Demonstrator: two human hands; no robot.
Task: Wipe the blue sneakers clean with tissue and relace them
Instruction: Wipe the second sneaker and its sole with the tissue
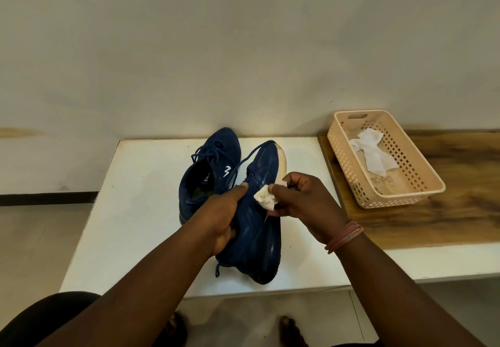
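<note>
Stage: wiping under way — judged early to middle; relacing not yet begun.
Held sneaker [257, 227]: tipped on its side over the white table [140, 198], toe away from the person, heel at the near edge; dark blue upper with moulded ribbing along the flank, pale rubber showing at the toe [281, 157]. A lace end [217, 269] dangles near the heel.
Left hand [221, 219]: fingers curled round the collar and upper of the held sneaker, thumb laid along the top — steadying it.
Right hand [303, 203]: thumb and fingers pinching a tissue wad [265, 199] against the sneaker's side; a pink band [343, 235] circles the wrist.
Tissue wad: white, crumpled, soft; whether it is damp or soiled cannot be told.
Second sneaker [208, 173]: standing upright on the table just beside the first, touching it; same blue knit, small white logo, laces loose and looped over the tongue. Whether it has been wiped cannot be told.
Basket [405, 198]: beige perforated plastic, rectangular, on a wood-grain surface [460, 211] to the right; holds 1 or 2 crumpled white tissues [370, 152].
Remaining, by judgement: finish wiping this shoe, check the other, then thread both laces.
</note>
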